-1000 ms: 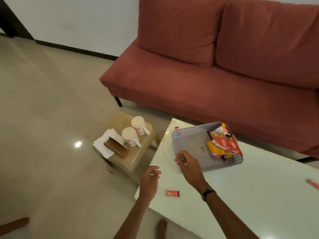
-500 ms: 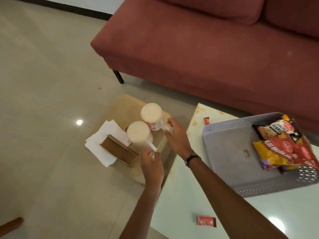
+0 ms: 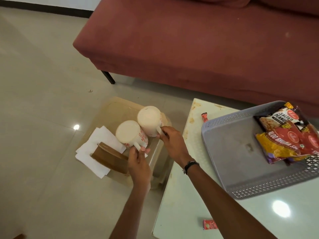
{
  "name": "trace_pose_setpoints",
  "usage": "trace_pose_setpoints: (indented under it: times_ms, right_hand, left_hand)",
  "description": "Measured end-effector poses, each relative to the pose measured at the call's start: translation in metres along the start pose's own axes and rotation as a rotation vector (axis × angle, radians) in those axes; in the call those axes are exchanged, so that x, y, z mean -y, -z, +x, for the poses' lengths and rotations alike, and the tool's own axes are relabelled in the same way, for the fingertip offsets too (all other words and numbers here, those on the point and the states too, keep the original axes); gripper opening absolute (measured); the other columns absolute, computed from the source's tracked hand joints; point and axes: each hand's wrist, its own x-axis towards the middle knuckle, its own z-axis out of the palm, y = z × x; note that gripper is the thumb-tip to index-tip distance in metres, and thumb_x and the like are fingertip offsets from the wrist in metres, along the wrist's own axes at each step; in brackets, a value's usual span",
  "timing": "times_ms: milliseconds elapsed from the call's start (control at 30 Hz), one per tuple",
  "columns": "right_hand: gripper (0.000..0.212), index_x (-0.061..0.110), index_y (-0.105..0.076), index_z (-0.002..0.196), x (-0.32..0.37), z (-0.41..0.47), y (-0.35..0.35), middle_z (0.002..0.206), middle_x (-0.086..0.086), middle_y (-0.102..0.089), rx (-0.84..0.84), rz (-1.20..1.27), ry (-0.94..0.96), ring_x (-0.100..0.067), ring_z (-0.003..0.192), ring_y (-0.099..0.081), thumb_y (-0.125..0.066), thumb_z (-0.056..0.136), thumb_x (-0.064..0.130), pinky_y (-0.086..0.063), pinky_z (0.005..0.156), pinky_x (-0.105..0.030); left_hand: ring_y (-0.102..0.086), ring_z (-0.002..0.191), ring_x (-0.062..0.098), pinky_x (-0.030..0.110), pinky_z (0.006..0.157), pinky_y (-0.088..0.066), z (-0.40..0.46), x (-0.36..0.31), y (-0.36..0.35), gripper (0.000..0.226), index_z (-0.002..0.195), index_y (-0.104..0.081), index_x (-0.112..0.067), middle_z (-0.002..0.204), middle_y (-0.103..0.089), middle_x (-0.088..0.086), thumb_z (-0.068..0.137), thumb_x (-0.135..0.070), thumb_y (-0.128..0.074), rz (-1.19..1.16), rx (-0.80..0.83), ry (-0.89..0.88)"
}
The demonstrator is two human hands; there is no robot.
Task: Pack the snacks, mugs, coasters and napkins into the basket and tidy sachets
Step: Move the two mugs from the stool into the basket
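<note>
Mugs stand upside down, side by side, on a low beige stool [image 3: 155, 163] left of the worktop [image 3: 189, 195]. Left hand [image 3: 138, 163] pinches the handle of the nearer mug [image 3: 129, 133]; right hand [image 3: 170, 142] is closed around the handle of the farther mug [image 3: 149, 119]. White napkins [image 3: 93, 152] and a brown coaster holder [image 3: 108, 156] lie beside the mugs on the stool. Grey basket [image 3: 241, 161] sits on the worktop, with snack packets [image 3: 290, 140] at its right end. Two red sachets [image 3: 204, 117] [image 3: 209, 224] lie loose on the worktop outside the basket.
</note>
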Motion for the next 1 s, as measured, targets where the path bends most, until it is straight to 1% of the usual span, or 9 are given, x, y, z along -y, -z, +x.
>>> trace_pose_setpoints:
  times_ms: [100,200,267,400,500,633,800,900,1000]
  right_hand:
    - [0.017,0.002,-0.065,0.106,0.003,-0.016,0.015,0.099,-0.008,-0.066,-0.081,0.063,-0.022,-0.013,0.083,-0.053,-0.055,0.094,0.008,-0.039,0.067,-0.006]
    - [0.012,-0.002,-0.062,0.094,0.007,-0.039,0.036,0.09,-0.011,-0.067,-0.206,0.166,-0.083,-0.024,0.081,-0.058,-0.056,0.093,0.008,-0.05,0.07,-0.03]
    - [0.012,0.0,-0.061,0.086,0.007,-0.057,0.053,0.082,-0.012,-0.065,-0.323,0.224,-0.136,-0.026,0.076,-0.057,-0.057,0.093,0.01,-0.049,0.068,-0.035]
    - [0.018,0.008,-0.052,0.074,-0.008,-0.09,0.094,0.067,-0.006,-0.055,-0.56,0.314,-0.236,-0.01,0.063,-0.043,-0.062,0.09,0.008,-0.037,0.055,-0.015]
    - [0.012,0.004,-0.058,0.081,-0.031,-0.111,0.121,0.072,-0.008,-0.063,-0.718,0.276,-0.31,-0.012,0.065,-0.051,-0.063,0.089,0.009,-0.037,0.055,-0.01]
    - [0.008,0.006,-0.061,0.086,-0.06,-0.132,0.141,0.074,0.0,-0.064,-0.896,0.292,-0.413,0.0,0.066,-0.056,-0.064,0.089,0.014,-0.039,0.056,-0.005]
    - [0.007,0.02,-0.06,0.089,-0.091,-0.147,0.144,0.086,0.011,-0.066,-0.958,0.408,-0.548,0.003,0.082,-0.061,-0.063,0.09,0.014,-0.044,0.065,-0.006]
    - [0.008,0.019,-0.059,0.086,-0.103,-0.151,0.139,0.082,0.012,-0.065,-0.966,0.385,-0.565,0.001,0.077,-0.061,-0.063,0.089,0.012,-0.042,0.06,-0.002]
    - [0.005,0.015,-0.061,0.086,-0.11,-0.153,0.13,0.084,0.008,-0.067,-0.981,0.374,-0.573,-0.007,0.08,-0.062,-0.063,0.09,0.012,-0.044,0.063,-0.008]
  left_hand:
    - [-0.061,0.099,0.016,0.026,0.084,-0.045,-0.006,-0.008,0.0,0.023,0.112,-0.056,-0.001,0.105,-0.067,0.01,0.095,-0.015,-0.048,0.061,0.043,-0.09]
    - [-0.06,0.089,0.0,0.023,0.083,-0.046,-0.018,-0.02,-0.008,0.02,0.111,-0.056,-0.008,0.096,-0.066,0.0,0.096,-0.017,-0.047,0.135,0.142,-0.201]
    - [-0.06,0.082,-0.008,0.011,0.075,-0.044,-0.027,-0.029,-0.02,0.014,0.105,-0.056,-0.013,0.086,-0.066,-0.008,0.096,-0.017,-0.046,0.164,0.234,-0.259]
    - [-0.061,0.079,-0.004,0.011,0.065,-0.041,-0.049,-0.047,-0.059,0.01,0.095,-0.056,-0.017,0.081,-0.066,-0.011,0.096,-0.016,-0.046,0.242,0.483,-0.332]
    - [-0.06,0.077,0.003,0.006,0.062,-0.039,-0.066,-0.056,-0.095,0.012,0.091,-0.053,-0.016,0.083,-0.067,-0.001,0.097,-0.016,-0.043,0.27,0.657,-0.395]
    - [-0.06,0.085,0.005,-0.001,0.067,-0.04,-0.076,-0.057,-0.146,0.011,0.098,-0.052,-0.016,0.099,-0.065,0.003,0.097,-0.017,-0.041,0.325,0.799,-0.465]
    - [-0.058,0.083,0.007,0.006,0.065,-0.042,-0.069,-0.046,-0.202,0.014,0.102,-0.053,-0.013,0.096,-0.059,0.001,0.097,-0.013,-0.04,0.41,0.914,-0.518]
    - [-0.061,0.086,0.01,0.013,0.066,-0.042,-0.062,-0.034,-0.224,0.02,0.109,-0.055,-0.011,0.094,-0.062,0.001,0.098,-0.016,-0.04,0.478,0.944,-0.518]
    - [-0.058,0.089,0.007,0.007,0.065,-0.041,-0.058,-0.024,-0.237,0.02,0.111,-0.054,-0.013,0.098,-0.06,-0.002,0.099,-0.017,-0.039,0.515,1.004,-0.503]
